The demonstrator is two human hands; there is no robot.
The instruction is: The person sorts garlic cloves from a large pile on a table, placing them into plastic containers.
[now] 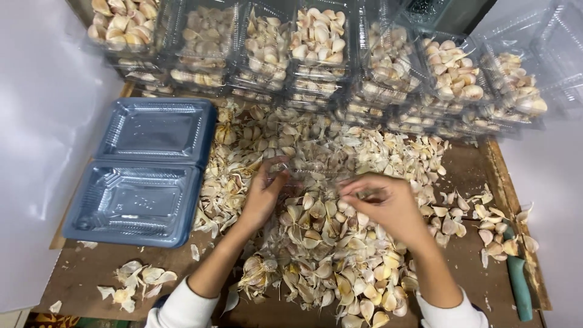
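Meanwhile, garlic cloves (pixel 328 243) surround both hands, beside 1 open clamshell tray (pixel 143 170).

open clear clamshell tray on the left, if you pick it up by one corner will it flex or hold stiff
The clamshell tray looks like thin, glossy moulded plastic, so it would probably flex and feel very light. Lying open on its hinge, the two halves would likely fold. Its ribbed walls may stiffen it somewhat.

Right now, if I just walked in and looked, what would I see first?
A big heap of garlic cloves and papery skins covers the middle of the brown table, with the left hand and right hand busy in it. Along the far edge stand stacks of clear boxes full of garlic. On the left lies an open, empty blue-tinted plastic box.
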